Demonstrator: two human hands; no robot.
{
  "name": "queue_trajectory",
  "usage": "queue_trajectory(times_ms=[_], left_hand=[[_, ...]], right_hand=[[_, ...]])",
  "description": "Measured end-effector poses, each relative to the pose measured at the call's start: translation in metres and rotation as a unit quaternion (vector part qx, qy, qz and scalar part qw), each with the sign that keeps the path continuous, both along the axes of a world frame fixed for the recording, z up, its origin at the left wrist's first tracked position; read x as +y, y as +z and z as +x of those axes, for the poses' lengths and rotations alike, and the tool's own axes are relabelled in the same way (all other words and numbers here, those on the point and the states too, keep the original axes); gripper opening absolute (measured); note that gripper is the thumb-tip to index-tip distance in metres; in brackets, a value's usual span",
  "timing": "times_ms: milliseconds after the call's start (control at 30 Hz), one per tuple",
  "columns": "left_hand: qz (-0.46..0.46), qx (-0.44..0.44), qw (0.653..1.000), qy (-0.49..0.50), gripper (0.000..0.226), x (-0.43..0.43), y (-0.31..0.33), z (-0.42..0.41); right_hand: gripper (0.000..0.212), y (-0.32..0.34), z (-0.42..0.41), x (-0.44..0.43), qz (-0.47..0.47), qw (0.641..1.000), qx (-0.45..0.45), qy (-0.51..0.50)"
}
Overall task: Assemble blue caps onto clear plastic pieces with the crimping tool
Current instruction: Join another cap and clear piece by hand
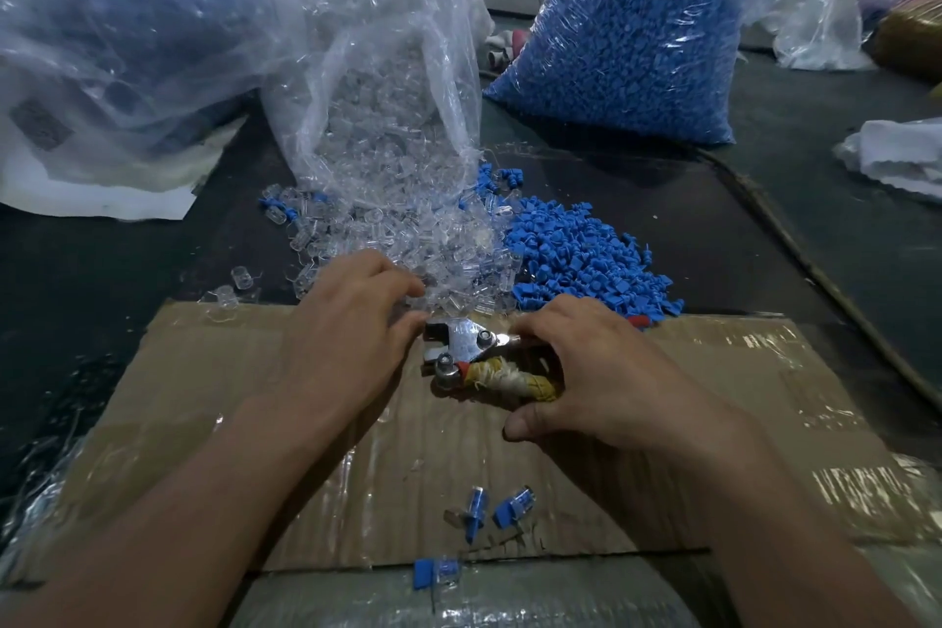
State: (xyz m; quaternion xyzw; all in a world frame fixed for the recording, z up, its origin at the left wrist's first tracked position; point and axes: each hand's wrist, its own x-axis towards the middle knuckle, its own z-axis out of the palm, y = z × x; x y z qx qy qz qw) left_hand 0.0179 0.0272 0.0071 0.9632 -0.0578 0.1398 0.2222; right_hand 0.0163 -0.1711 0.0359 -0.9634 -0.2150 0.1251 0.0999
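The crimping tool lies on a taped cardboard sheet, its metal jaws pointing left and its handles wrapped in yellow and white cloth. My right hand curls over the handles and grips them. My left hand hovers at the jaws, fingertips touching the metal head; whether it pinches a piece there is hidden. A heap of clear plastic pieces spills just behind the hands. Loose blue caps are piled to its right. Three assembled pieces lie near the cardboard's front edge.
A torn clear bag feeds the clear heap. A full bag of blue caps stands at the back right. A large crumpled plastic bag fills the back left. White cloth lies at the far right.
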Motion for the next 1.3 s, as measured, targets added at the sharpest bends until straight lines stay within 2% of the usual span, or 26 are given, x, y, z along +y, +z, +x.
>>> queue_trajectory(times_ms=[133,233,500,700,800,867,967,1033,1167,1300], left_hand=[[0.008,-0.005,1.0,-0.011,0.027,0.0,-0.001,0.001],[-0.02,-0.01,1.0,-0.005,0.025,0.001,-0.001,0.002],[-0.179,-0.105,0.978,0.005,0.018,-0.007,0.011,-0.011],[-0.291,-0.103,0.951,0.004,0.021,-0.013,0.009,-0.016],[-0.299,-0.092,0.95,-0.008,0.019,-0.014,0.008,-0.017],[-0.319,-0.074,0.945,-0.018,0.019,-0.015,0.008,-0.018],[-0.378,-0.018,0.925,-0.026,0.022,-0.016,0.007,-0.018],[-0.431,0.011,0.902,-0.02,0.022,-0.018,0.007,-0.018],[-0.468,0.016,0.883,-0.012,0.025,-0.019,0.01,-0.02],[-0.458,0.025,0.888,-0.021,0.023,-0.018,0.015,-0.022]], right_hand=[[0.083,0.0,0.0,-0.001,0.009,1.0,0.009,-0.001],[0.086,0.001,-0.001,-0.003,0.019,1.0,0.018,-0.001],[0.082,0.003,-0.003,0.001,0.001,0.999,-0.028,0.019],[0.08,0.003,-0.006,0.003,0.019,0.999,-0.015,0.037],[0.076,0.005,-0.005,0.002,0.062,0.998,0.014,0.003],[0.067,0.005,0.0,-0.001,0.113,0.993,-0.009,-0.035],[0.028,0.001,0.012,-0.014,0.162,0.974,-0.113,-0.111],[0.013,-0.001,0.019,-0.026,0.185,0.954,-0.158,-0.173],[0.007,-0.005,0.026,-0.037,0.201,0.936,-0.173,-0.231],[0.014,-0.007,0.027,-0.031,0.18,0.949,-0.155,-0.205]])
